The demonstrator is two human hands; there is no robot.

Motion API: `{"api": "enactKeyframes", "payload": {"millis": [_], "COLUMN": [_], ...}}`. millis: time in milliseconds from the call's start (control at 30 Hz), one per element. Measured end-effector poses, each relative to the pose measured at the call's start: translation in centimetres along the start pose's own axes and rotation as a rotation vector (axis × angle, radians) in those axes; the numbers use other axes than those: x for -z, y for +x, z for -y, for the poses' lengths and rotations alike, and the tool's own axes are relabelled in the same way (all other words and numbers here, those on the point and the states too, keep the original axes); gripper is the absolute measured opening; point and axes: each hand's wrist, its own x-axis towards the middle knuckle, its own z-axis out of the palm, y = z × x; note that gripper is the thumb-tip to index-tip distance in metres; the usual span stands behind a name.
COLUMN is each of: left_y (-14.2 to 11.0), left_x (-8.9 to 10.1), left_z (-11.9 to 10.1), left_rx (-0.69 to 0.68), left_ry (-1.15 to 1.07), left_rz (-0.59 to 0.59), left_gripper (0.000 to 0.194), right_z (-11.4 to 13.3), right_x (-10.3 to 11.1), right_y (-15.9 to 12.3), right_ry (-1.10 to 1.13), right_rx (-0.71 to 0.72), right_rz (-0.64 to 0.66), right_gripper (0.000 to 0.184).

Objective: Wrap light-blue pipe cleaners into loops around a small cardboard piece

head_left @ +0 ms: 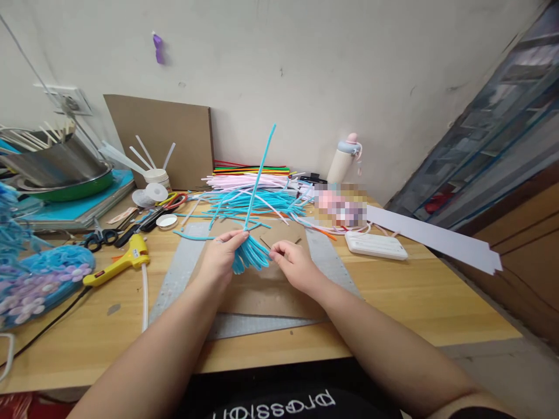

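My left hand (219, 255) grips a bunch of looped blue pipe cleaners (252, 254) at its top, thumb and fingers closed round the gathered part. One long straight stem rises from the grip, and the loops fan out downward to the right. At the rightmost loop my right hand (296, 263) is closed in a pinch, with fingertips on the blue pipe cleaner. Both hands are above a piece of brown cardboard (266, 297) that lies on a grey cutting mat (174, 279). Behind them is a pile of loose blue pipe cleaners (271, 202).
Left are a yellow glue gun (120, 265), black scissors (101, 235), a blue flower piece (48, 285) and a metal bowl (56, 160). Pink pipe cleaners (248, 182) lie behind. A bottle (340, 163), white box (376, 245) and white strip (432, 235) are right.
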Motion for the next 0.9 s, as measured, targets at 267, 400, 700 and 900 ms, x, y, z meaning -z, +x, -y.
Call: {"api": "enactKeyframes", "payload": {"millis": [267,400,700,900], "left_y": [0.1,-0.1,-0.8,-2.3], "left_x": [0.1,0.1,-0.1,-0.7], "left_z": [-0.1,0.1,-0.7,-1.2], "left_rx": [0.011,-0.072,-0.164,-0.073], "left_ry": [0.014,0.056,0.284,0.462], "left_rz": [0.032,-0.021,0.033,0.306], "left_gripper": [0.037,0.034,0.028,0.02], "right_z": [-0.3,-0.5,-0.8,0.7], "right_x": [0.0,-0.1,-0.8,1.1], "right_y": [0.3,0.4,0.3,0.1], "right_ry": [0.475,0.427,0.45,0.657], "right_rx": [-0.174,-0.161,-0.162,-0.196], "right_rz": [0.036,0.01,-0.033,-0.014], "right_gripper": [0.022,0.021,0.018,0.026]}}
